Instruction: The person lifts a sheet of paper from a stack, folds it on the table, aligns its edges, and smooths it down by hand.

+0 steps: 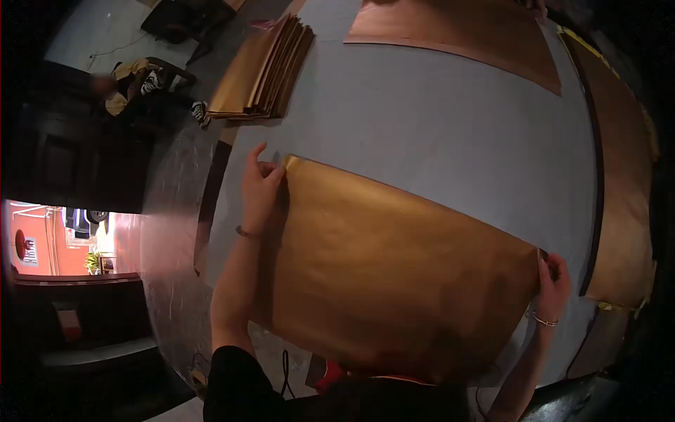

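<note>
A large golden-brown sheet [394, 260] spans the space between my two hands, its near part hanging toward my body. At its far left corner, my left hand [264, 183] pinches the edge between thumb and fingers, with one finger raised. My right hand [553, 281] grips the far right corner, fingers curled around it. Beneath lies a grey-blue table surface [436, 119]. A stack of folded brown sheets [264, 70] rests on the table beyond my left hand.
Another brown sheet [457, 35] lies at the table's far side, near a partly visible hand. A long brown piece with yellow edging [619, 176] runs along the right. A seated person [133, 84] is at the upper left, near a chair.
</note>
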`<state>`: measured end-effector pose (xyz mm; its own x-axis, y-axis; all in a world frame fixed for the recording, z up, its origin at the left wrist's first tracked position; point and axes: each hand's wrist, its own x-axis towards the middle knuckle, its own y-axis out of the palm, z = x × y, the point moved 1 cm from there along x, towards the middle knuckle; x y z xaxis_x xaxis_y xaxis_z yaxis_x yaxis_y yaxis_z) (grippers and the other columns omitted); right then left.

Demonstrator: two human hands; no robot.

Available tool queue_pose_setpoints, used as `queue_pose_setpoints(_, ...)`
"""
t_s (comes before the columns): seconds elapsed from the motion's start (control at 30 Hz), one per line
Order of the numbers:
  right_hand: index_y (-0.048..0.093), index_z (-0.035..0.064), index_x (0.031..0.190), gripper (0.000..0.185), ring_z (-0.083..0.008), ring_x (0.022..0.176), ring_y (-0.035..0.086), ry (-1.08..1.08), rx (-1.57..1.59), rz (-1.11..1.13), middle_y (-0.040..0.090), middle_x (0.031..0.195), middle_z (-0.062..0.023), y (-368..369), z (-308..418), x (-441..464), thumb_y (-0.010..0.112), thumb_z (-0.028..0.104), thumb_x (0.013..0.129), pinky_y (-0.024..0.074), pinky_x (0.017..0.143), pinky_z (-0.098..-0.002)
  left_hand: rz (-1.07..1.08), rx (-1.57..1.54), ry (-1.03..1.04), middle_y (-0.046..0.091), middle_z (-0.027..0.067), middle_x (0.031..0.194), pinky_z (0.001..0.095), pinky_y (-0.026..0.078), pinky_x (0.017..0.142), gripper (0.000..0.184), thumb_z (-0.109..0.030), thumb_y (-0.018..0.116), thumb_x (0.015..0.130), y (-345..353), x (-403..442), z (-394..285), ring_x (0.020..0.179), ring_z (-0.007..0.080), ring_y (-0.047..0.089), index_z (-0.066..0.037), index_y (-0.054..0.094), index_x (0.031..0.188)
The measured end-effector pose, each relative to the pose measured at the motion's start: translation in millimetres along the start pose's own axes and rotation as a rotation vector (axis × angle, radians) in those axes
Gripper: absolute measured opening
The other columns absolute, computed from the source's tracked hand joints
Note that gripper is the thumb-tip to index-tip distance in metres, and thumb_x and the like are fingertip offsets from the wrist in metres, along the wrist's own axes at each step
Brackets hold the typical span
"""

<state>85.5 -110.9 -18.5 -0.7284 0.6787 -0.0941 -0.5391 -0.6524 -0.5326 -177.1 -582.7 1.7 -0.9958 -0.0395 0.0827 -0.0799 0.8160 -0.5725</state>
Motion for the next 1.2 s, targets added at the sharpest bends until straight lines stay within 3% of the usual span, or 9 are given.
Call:
queue_pose_setpoints(0.4, 0.061, -0.0004, 0.095, 0.017, -0.0062, 0.071, 0.048, -0.046, 0.027, 0.012, 0.058, 0.078, 0.001, -1.0, -7.8, 2.1, 0.062, 0.015, 0.087, 0.0404, 0.065, -0.0203, -0.012, -0.137, -0.09, 0.059, 0.005, 0.075, 0.0236, 0.045, 0.062, 0.06, -0.001, 0.06, 0.077, 1.8, 2.9, -1.2, 0.068, 0.0102, 0.054, -0.002, 0.037, 0.132)
queue_pose_setpoints(0.73, 0.062, 0.0003, 0.096, 0.017, -0.0053, 0.07, 0.049, 0.02, 0.037, 0.024, 0.058, 0.077, 0.0012, -3.7, -13.0, 3.2, 0.061, 0.015, 0.087, 0.0406, 0.063, -0.0203, -0.021, 0.049, -0.069, 0.059, 0.005, 0.073, 0.0258, 0.046, 0.065, 0.061, -0.002, 0.062, 0.073, 2.3, 8.9, 3.7, 0.069, 0.0122, 0.056, -0.003, 0.041, 0.131)
queue_pose_setpoints(0.9, 0.061, -0.0017, 0.096, 0.02, -0.0085, 0.075, 0.054, 0.037, 0.016, 0.008, 0.062, 0.081, -0.0036, -4.8, -9.0, 2.6, 0.064, 0.014, 0.084, 0.0446, 0.066, -0.0239, 0.011, 0.066, -0.102, 0.059, 0.0052, 0.074, 0.0264, 0.046, 0.066, 0.062, -0.002, 0.062, 0.074, 4.4, 7.3, -3.9, 0.07, 0.0124, 0.055, -0.003, 0.041, 0.132)
queue_pose_setpoints(0.97, 0.061, -0.0023, 0.096, 0.021, -0.0096, 0.075, 0.054, 0.037, 0.011, 0.01, 0.062, 0.082, -0.0045, -3.8, -5.0, 2.5, 0.064, 0.014, 0.083, 0.045, 0.067, -0.0246, -0.01, 0.122, -0.022, 0.059, 0.0062, 0.075, 0.0266, 0.046, 0.067, 0.062, -0.002, 0.061, 0.074, 3.1, 8.3, 2.5, 0.071, 0.0127, 0.055, -0.004, 0.04, 0.133)
queue_pose_setpoints(1.03, 0.06, -0.0027, 0.097, 0.023, -0.0108, 0.074, 0.055, 0.054, 0.03, 0.011, 0.063, 0.083, -0.0055, -4.4, 2.0, -1.6, 0.064, 0.014, 0.083, 0.0456, 0.068, -0.0252, 0.018, 0.061, -0.096, 0.059, 0.0063, 0.076, 0.027, 0.046, 0.068, 0.062, -0.003, 0.061, 0.075, 1.7, 5.5, -4.0, 0.072, 0.0129, 0.055, -0.006, 0.04, 0.134)
queue_pose_setpoints(1.07, 0.06, -0.0026, 0.097, 0.023, -0.011, 0.073, 0.055, 0.074, 0.042, -0.008, 0.063, 0.083, -0.0056, -2.4, 6.2, -3.5, 0.064, 0.014, 0.083, 0.0457, 0.068, -0.0251, 0.015, 0.176, 0.01, 0.059, 0.0056, 0.076, 0.0271, 0.046, 0.067, 0.062, -0.004, 0.061, 0.076, 0.5, 8.2, 4.2, 0.071, 0.0127, 0.055, -0.007, 0.039, 0.135)
queue_pose_setpoints(1.1, 0.061, -0.0025, 0.097, 0.022, -0.0103, 0.072, 0.056, -0.03, -0.015, -0.041, 0.064, 0.081, -0.0066, -1.6, 6.6, -3.7, 0.064, 0.014, 0.082, 0.0461, 0.067, -0.024, 0.045, 0.128, -0.085, 0.06, 0.0049, 0.077, 0.0273, 0.046, 0.067, 0.062, -0.004, 0.06, 0.077, -1.5, 11.7, 11.9, 0.071, 0.0126, 0.055, -0.008, 0.039, 0.136)
queue_pose_setpoints(1.13, 0.062, -0.0026, 0.097, 0.022, -0.0108, 0.072, 0.058, 0.029, 0.041, -0.008, 0.065, 0.08, -0.0076, -3.1, 14.5, -5.3, 0.064, 0.013, 0.081, 0.047, 0.067, -0.0235, 0.028, 0.081, -0.129, 0.06, 0.0044, 0.075, 0.0269, 0.046, 0.066, 0.062, -0.005, 0.06, 0.078, 3.8, 2.8, -9.0, 0.07, 0.0117, 0.055, -0.009, 0.038, 0.136)
queue_pose_setpoints(1.2, 0.062, -0.0023, 0.096, 0.021, -0.0121, 0.071, 0.061, -0.026, -0.053, -0.053, 0.066, 0.08, -0.0087, -4.3, 18.5, -6.2, 0.064, 0.012, 0.081, 0.0482, 0.066, -0.024, 0.021, 0.224, -0.026, 0.059, 0.0037, 0.074, 0.026, 0.045, 0.065, 0.062, -0.005, 0.059, 0.079, -0.6, 13.6, 16.6, 0.067, 0.0107, 0.053, -0.008, 0.038, 0.137)
